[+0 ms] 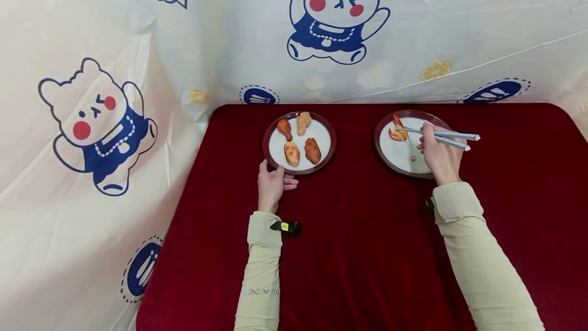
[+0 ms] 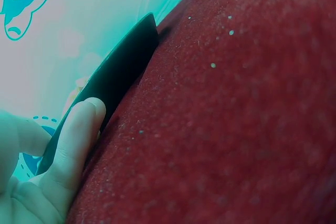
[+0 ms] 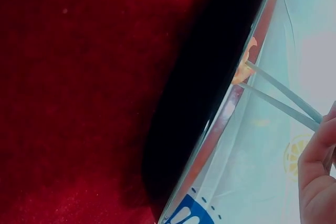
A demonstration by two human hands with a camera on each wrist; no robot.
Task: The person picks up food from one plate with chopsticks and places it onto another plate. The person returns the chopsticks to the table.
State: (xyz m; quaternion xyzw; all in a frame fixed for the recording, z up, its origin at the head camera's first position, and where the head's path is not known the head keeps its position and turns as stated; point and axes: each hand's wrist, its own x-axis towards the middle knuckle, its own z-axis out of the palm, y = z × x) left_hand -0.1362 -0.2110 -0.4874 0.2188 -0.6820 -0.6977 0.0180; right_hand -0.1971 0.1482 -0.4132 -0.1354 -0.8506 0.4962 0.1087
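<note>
My left hand (image 1: 271,184) grips the near-left rim of a brown-rimmed white plate (image 1: 323,142); in the left wrist view, fingers (image 2: 73,140) lie on both sides of its edge. On that plate are a drumstick (image 1: 284,128), a crumbed fried piece (image 1: 303,123), a pale golden piece (image 1: 291,153) and a browned chicken wing (image 1: 313,150). In my right hand (image 1: 440,155) I hold light blue chopsticks (image 1: 452,136). Their tips meet a red-and-orange, shrimp-like food piece (image 1: 398,132) at the left side of a second brown-rimmed plate (image 1: 399,160).
A dark red cloth (image 1: 349,249) covers the table. Behind and to the left hangs a pale curtain (image 1: 257,29) with cartoon bears. One small crumb-like bit (image 1: 413,158) lies on the right plate. Each wrist wears a dark strap.
</note>
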